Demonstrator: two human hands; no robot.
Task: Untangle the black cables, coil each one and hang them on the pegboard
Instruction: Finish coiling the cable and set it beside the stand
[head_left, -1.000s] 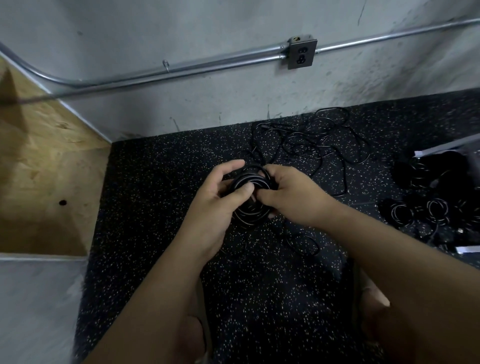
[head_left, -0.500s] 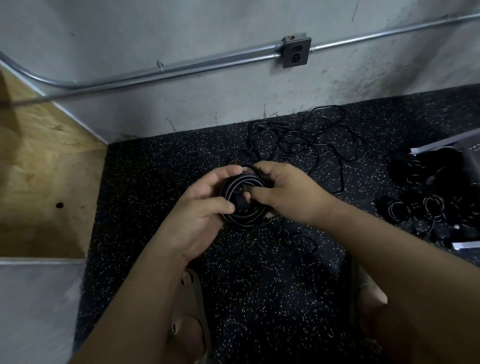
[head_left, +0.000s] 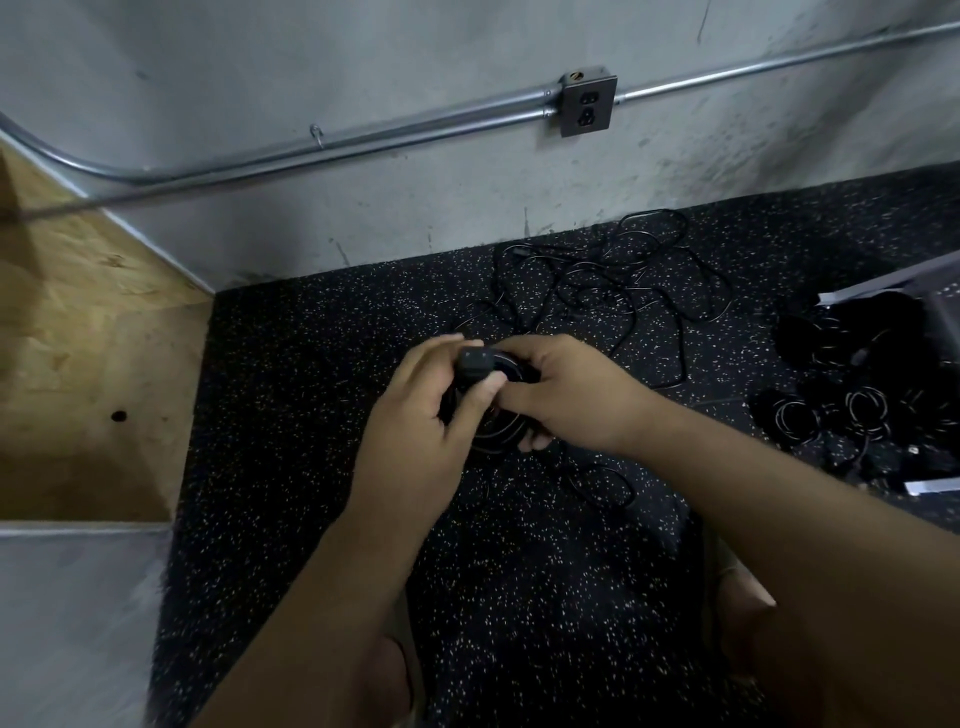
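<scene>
Our coil (head_left: 498, 436) sits between both hands: left hand (head_left: 415, 421) pinches its plug (head_left: 475, 364) on top, right hand (head_left: 571, 400) grips its side; the tangle (head_left: 613, 291) lies beyond.

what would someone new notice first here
The left hand and right hand grip a coiled black cable at the centre. Behind them, near the wall, a tangle of loose cables lies on the speckled black floor; a pile of coiled cables sits at the right edge.
</scene>
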